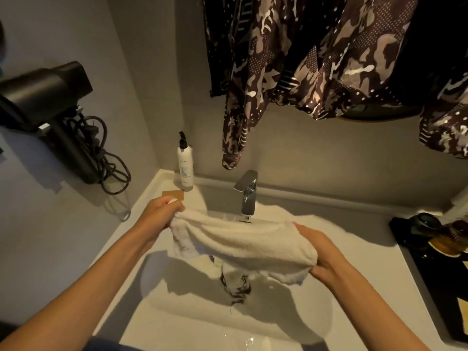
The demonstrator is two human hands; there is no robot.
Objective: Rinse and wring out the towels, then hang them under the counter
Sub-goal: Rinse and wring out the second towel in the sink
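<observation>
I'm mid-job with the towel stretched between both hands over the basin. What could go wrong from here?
1. The white towel is held by the left hand and right hand above the sink; wringing toward the sides could drip onto the counter.
2. A patterned cloth lies in the basin below; it may cover the drain and slow the draining.
3. The dark tray at the right might get splashed.

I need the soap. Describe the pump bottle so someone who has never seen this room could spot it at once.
Find the chrome faucet at the back of the white sink. Look to its left, into the counter's back corner by the wall: the pump bottle stands upright there, just behind a small tan card. It is the only tall white bottle, topped with a black pump.
</observation>
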